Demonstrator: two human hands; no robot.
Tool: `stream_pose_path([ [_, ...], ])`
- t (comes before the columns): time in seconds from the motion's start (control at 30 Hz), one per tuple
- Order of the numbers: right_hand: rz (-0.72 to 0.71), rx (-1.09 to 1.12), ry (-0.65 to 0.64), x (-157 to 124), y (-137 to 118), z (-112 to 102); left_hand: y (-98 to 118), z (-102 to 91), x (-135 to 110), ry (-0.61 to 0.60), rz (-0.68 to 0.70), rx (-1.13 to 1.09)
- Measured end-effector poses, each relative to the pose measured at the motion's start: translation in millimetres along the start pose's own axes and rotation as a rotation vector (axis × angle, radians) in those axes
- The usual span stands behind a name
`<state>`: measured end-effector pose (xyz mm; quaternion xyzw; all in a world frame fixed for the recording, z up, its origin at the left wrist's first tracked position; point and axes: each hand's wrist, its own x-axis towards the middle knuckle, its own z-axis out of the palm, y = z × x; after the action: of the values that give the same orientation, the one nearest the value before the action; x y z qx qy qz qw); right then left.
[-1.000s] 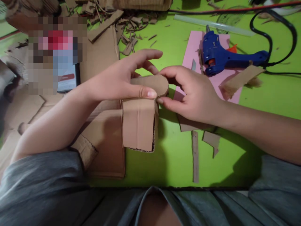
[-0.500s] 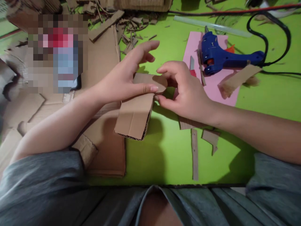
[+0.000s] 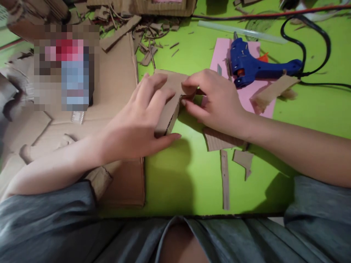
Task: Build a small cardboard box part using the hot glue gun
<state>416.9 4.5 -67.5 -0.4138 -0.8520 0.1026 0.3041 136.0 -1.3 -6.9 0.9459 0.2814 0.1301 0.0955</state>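
Two bare hands work over a green tabletop (image 3: 175, 190), with a large sheet of brown corrugated cardboard (image 3: 117, 80) at far left, a blurred object (image 3: 65, 65) too obscured to identify lying on it, and a heap of cardboard scraps (image 3: 148, 40) above. The left hand (image 3: 137, 117) is spread, its fingers splayed over a folded corrugated cardboard piece (image 3: 171, 82) and its thumb (image 3: 167, 138) stretched past the piece's lower end. That piece sits between both hands, its folded strip angling down and left; whether it touches the table cannot be told. The right hand (image 3: 214, 98) pinches the piece's right side between thumb and fingers. Just beyond lies a pink sheet (image 3: 219, 54) bearing a blue hot glue gun (image 3: 246, 62), with a small blade (image 3: 219, 69) beside it. A clear glue stick (image 3: 241, 31) lies above, and a black cord (image 3: 307, 36) curves at right. Cardboard strips (image 3: 225, 179) and offcuts (image 3: 242, 159) lie below the right hand, while another strip (image 3: 276, 91) overlaps the pink sheet's right edge.
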Motion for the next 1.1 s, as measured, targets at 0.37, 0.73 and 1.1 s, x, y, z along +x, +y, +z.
stream_pose_path([
  [0.37,0.133,-0.044,-0.075,5,-6,-4,38,0.2,2,-0.172,-0.183,0.19],
  [0.73,0.042,-0.081,-0.046,0,1,-3,48,12.9,1,-0.138,-0.239,0.269],
  [1.1,0.032,-0.092,-0.043,-1,1,-2,52,18.0,-1,-0.082,-0.221,0.315],
])
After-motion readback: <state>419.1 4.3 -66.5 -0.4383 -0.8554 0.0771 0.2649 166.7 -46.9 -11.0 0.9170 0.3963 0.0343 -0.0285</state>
